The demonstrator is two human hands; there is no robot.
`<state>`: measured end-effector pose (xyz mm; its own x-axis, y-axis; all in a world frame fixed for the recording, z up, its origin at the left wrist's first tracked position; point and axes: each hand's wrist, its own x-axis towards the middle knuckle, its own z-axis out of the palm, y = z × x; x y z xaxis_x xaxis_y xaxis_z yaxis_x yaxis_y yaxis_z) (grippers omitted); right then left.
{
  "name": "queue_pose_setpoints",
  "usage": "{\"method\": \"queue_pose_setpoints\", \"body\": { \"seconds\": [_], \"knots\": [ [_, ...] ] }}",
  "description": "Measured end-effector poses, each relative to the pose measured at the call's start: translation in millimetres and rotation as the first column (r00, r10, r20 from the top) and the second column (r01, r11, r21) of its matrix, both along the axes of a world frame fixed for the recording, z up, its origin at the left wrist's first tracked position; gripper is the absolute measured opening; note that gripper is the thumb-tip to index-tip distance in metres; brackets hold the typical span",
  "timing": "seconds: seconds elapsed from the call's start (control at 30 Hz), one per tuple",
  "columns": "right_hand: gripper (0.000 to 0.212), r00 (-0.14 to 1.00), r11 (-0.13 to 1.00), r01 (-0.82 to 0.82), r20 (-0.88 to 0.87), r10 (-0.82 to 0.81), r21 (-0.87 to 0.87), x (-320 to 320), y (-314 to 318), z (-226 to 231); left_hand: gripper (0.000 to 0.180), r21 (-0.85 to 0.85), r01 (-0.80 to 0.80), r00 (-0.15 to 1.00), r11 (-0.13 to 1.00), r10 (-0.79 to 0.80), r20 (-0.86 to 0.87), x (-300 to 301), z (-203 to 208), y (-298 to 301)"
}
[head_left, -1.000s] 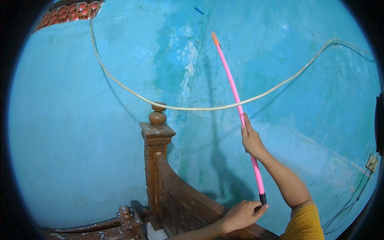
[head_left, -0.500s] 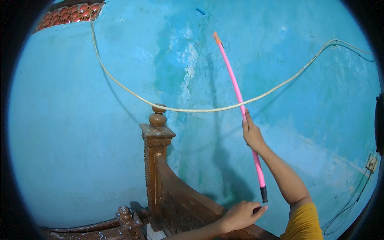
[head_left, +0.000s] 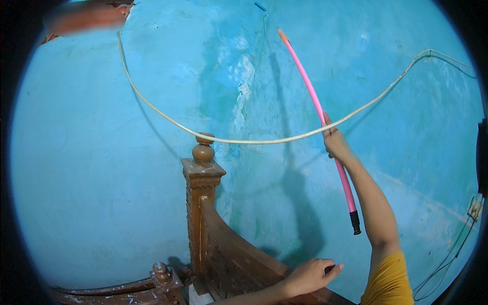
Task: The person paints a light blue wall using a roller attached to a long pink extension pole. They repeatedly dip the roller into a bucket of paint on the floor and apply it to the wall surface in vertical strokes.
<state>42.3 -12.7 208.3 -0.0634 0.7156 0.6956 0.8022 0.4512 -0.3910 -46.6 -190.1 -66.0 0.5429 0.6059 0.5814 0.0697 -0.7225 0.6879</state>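
Carved brown wooden headboard (head_left: 229,254) with knobbed post, left hand (head_left: 310,274) resting on its top edge

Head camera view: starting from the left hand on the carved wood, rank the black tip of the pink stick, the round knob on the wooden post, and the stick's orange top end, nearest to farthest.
From the left hand, low in the picture:
1. Black tip of the pink stick, up and to the right.
2. Round wooden knob on the carved brown post, upper left.
3. Orange top end of the stick, high on the blue wall.

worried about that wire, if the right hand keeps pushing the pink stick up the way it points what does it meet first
Probably the sagging pale cable, which crosses just at the right hand on the pink stick; past it, the blue wall. Depth is unclear.
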Motion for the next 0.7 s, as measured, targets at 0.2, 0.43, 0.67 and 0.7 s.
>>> {"method": "queue_pose_setpoints", "body": {
  "seconds": [0.2, 0.43, 0.67, 0.7],
  "knots": [
    [0.055, 0.996, 0.994, -0.074, 0.035, 0.077, -0.080, 16, -27, -65, 0.050, -0.039, 0.019, 1.000, 0.999, -0.019, 0.001, -4, 12, -5],
    [0.055, 0.996, 0.991, -0.064, 0.046, 0.070, -0.117, 28, -64, -116, 0.050, -0.035, -0.030, 0.999, 0.999, 0.031, 0.017, -5, 7, -6],
    [0.054, 0.991, 0.997, -0.072, 0.115, 0.071, 0.004, 44, -53, -96, 0.050, -0.040, -0.087, 0.995, 0.995, 0.085, -0.054, -7, 15, -8],
    [0.054, 0.989, 0.997, -0.072, 0.131, 0.073, -0.009, 46, -57, -119, 0.050, -0.049, -0.102, 0.993, 0.994, 0.099, -0.063, -11, 17, -9]
  ]
}}
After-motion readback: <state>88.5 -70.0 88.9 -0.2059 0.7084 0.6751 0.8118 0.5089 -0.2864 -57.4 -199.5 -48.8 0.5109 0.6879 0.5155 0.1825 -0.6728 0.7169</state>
